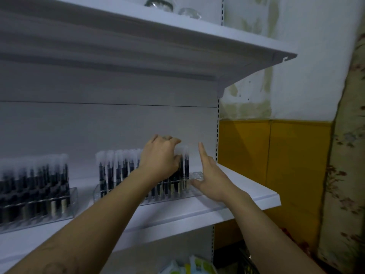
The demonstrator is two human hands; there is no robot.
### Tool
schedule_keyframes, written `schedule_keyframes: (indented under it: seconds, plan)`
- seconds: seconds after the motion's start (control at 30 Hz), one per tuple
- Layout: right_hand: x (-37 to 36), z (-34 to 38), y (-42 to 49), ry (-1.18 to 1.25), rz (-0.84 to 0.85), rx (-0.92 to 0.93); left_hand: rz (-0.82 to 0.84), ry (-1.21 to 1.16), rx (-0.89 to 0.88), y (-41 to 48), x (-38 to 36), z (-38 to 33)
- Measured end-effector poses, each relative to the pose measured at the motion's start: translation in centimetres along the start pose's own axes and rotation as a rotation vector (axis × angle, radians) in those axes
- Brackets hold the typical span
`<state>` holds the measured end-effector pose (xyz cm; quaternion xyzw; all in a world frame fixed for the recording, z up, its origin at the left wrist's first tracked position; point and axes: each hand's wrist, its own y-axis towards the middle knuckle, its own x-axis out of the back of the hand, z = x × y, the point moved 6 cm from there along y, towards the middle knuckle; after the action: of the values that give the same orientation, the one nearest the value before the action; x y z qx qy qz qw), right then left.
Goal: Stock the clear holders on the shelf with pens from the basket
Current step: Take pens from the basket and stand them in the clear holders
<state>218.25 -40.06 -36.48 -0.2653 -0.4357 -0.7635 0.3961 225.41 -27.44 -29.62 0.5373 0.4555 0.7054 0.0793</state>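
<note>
On shelf (pixel 237 194), pens (pixel 118 167) in clear holders (pixel 73 202)

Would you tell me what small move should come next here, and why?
Probably press the pens that the left hand grips down into the holder; slots at its right end look empty, and the open right hand braces that end.

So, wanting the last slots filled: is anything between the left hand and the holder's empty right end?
Only pens standing just right of the left hand; the empty slots beyond lie uncovered, the right hand beside them.
</note>
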Motion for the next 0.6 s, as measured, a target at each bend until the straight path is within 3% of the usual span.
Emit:
schedule_keyframes:
  seconds: [0.33,0.6]
  plan:
    - [0.0,4.2,-5.0,-0.067,-0.044,0.074,-0.023,-0.027,-0.077,-7.9,3.1,-0.5]
    - [-5.4,7.2,-11.5,-0.058,0.021,0.124,0.055,0.003,-0.025,-18.2,2.7,1.1]
